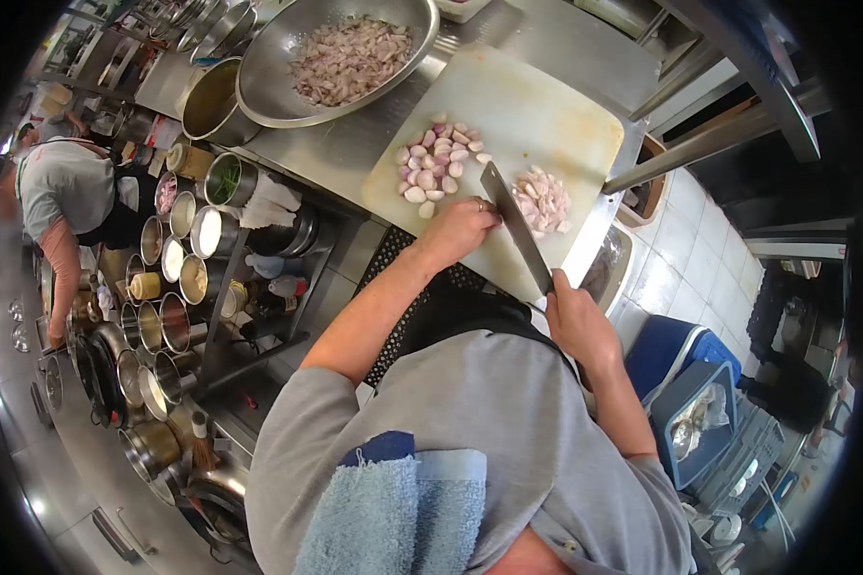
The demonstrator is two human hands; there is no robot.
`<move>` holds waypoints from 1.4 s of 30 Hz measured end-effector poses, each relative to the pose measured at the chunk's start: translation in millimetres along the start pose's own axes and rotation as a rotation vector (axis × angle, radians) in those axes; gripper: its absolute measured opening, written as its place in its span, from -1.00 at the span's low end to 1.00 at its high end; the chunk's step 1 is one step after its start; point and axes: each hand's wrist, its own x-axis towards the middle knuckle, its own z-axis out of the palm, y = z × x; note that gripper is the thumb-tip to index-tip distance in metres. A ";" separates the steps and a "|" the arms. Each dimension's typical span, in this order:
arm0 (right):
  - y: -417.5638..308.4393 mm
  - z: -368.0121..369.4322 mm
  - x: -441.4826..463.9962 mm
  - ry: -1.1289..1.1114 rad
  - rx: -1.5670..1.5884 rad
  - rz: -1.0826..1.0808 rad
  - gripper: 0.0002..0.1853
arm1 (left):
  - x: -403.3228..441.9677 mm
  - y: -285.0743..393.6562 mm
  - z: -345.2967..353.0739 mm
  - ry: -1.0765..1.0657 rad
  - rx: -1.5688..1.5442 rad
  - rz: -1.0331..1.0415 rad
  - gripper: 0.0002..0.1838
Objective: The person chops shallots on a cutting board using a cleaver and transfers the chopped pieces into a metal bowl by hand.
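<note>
"As you stand nearer, what does the right hand have?"

"A knife. Those fingers are wrapped closed about the handle, and the blade slants away from them, its tip beyond the other fingers."

"And the left hand?"

"Curled, just beside the blade. I can't tell from here whether anything is pinched under those fingertips."

"Where are the shallots?"

"Whole peeled shallots sit in a heap just past the left fingers. Across the blade from them, ahead of the right fingers, lie the cut shallots. Both heaps are on the white board beneath the fingers."

"And that metal bowl?"

"Farther off, beyond the left fingers and leftward, with chopped pieces inside."
</note>
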 end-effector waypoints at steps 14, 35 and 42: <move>28.2 2.3 14.7 0.121 0.031 -0.020 -0.75 | 5.7 8.2 -3.2 0.045 0.005 0.099 -0.93; 19.5 10.6 12.0 0.014 -0.082 -0.059 -0.83 | 7.9 -6.1 3.2 -0.035 0.078 0.168 -0.82; 15.7 9.6 7.3 0.029 -0.097 -0.062 -0.84 | 4.3 -2.6 6.4 0.037 0.082 0.182 -0.82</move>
